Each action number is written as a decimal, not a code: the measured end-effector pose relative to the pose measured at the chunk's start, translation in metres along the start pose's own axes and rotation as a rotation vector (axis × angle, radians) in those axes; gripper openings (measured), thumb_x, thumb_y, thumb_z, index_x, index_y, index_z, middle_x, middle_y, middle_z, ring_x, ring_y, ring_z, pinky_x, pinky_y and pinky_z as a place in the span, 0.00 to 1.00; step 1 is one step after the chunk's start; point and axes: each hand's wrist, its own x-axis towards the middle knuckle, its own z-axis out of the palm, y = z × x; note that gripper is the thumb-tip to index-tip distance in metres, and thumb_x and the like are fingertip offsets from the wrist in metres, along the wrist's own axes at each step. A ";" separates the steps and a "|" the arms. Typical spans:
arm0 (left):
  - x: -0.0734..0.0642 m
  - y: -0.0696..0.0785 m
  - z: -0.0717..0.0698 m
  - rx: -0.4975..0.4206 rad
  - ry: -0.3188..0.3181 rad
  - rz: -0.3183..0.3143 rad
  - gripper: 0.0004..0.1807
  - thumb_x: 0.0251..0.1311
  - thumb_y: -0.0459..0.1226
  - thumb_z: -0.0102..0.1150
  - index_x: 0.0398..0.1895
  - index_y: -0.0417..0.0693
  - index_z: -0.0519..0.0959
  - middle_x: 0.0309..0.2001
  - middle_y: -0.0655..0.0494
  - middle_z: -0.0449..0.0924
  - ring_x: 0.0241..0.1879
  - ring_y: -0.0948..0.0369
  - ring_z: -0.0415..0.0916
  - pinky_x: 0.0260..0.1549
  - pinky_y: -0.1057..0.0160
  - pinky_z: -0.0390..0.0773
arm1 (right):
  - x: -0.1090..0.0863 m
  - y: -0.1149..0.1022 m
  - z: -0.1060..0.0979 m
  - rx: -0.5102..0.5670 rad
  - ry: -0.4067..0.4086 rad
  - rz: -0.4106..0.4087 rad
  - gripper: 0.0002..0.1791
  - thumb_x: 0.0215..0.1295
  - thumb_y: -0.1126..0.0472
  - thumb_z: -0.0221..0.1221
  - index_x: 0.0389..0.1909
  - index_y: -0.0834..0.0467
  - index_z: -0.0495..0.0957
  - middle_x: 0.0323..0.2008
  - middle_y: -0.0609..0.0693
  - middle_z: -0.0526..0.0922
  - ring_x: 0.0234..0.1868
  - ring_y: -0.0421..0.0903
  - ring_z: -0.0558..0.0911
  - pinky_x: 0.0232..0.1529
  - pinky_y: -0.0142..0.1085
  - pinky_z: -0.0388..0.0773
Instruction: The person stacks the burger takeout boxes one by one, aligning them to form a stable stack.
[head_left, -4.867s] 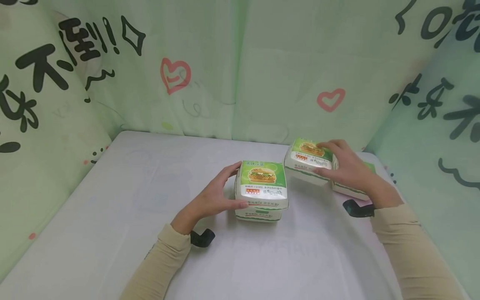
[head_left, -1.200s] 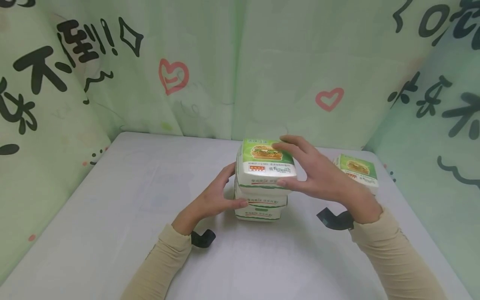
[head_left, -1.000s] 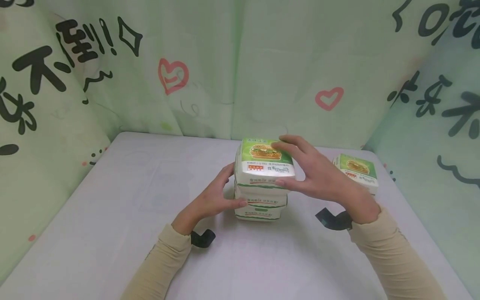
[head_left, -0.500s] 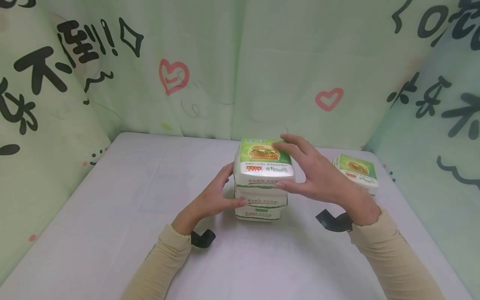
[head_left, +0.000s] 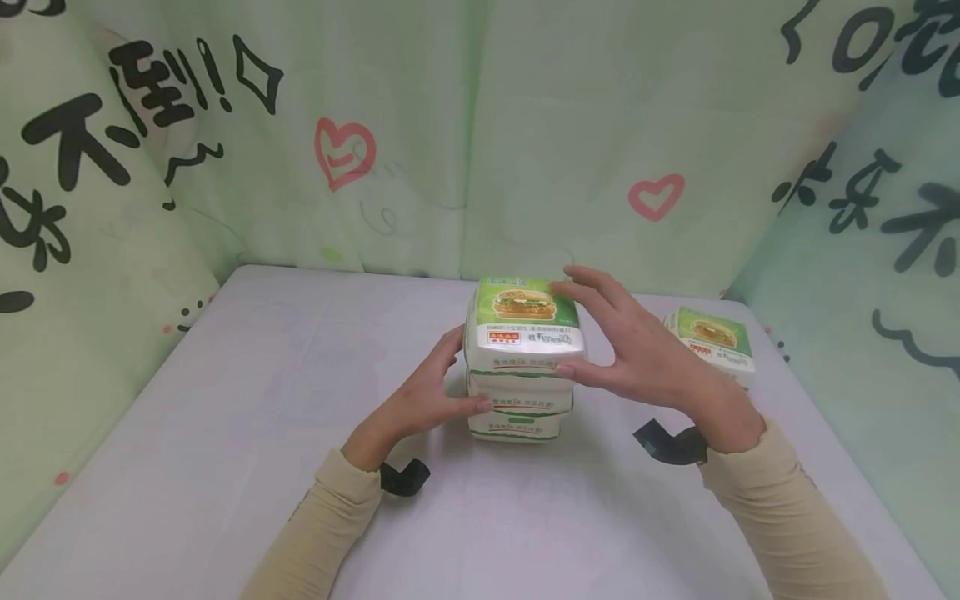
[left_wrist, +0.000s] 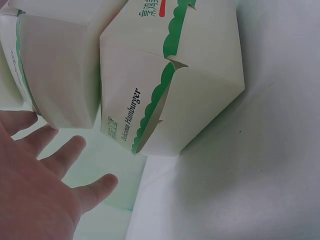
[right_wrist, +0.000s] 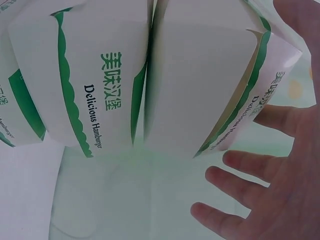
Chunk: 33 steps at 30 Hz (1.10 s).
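Three white-and-green hamburger boxes stand in a stack at the table's middle. The top box point(head_left: 525, 329) has a burger picture on its lid and overhangs the middle box point(head_left: 525, 393); the bottom box point(head_left: 517, 427) stands on the table. My left hand point(head_left: 423, 396) lies along the stack's left side, its thumb by the front of the middle box; the left wrist view has its fingers point(left_wrist: 95, 192) spread and extended. My right hand point(head_left: 637, 342) is at the top box's right side, thumb at the front corner and index finger near the lid's edge. In the right wrist view its fingers point(right_wrist: 235, 185) are spread apart.
Another hamburger box point(head_left: 712, 337) sits at the table's back right, beyond my right wrist. The white table point(head_left: 300, 375) is bounded at the back and sides by a pale green curtain point(head_left: 525, 142) with hearts and black lettering.
My right hand carried a box from the right onto the stack at the middle. Over the last second this box shifted slightly left and the hand slightly right. The left hand stayed put.
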 end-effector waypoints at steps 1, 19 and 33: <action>0.000 0.000 0.000 -0.001 0.000 -0.004 0.52 0.50 0.49 0.72 0.77 0.68 0.53 0.77 0.63 0.51 0.78 0.58 0.46 0.72 0.37 0.53 | 0.000 0.000 0.000 0.006 0.000 -0.003 0.46 0.57 0.45 0.69 0.74 0.47 0.58 0.76 0.52 0.53 0.72 0.57 0.64 0.60 0.61 0.74; -0.001 0.001 -0.002 -0.013 0.024 0.003 0.58 0.49 0.47 0.74 0.79 0.68 0.45 0.78 0.66 0.49 0.78 0.62 0.45 0.73 0.41 0.53 | -0.012 0.006 -0.009 0.054 0.011 0.093 0.49 0.58 0.48 0.68 0.77 0.43 0.52 0.78 0.50 0.50 0.75 0.56 0.58 0.65 0.63 0.67; -0.004 0.021 -0.013 0.031 0.081 0.088 0.65 0.46 0.40 0.76 0.80 0.60 0.39 0.80 0.64 0.41 0.79 0.60 0.41 0.76 0.45 0.51 | -0.039 0.039 -0.026 0.133 0.085 0.169 0.43 0.63 0.53 0.62 0.77 0.48 0.54 0.77 0.55 0.52 0.76 0.60 0.54 0.66 0.71 0.56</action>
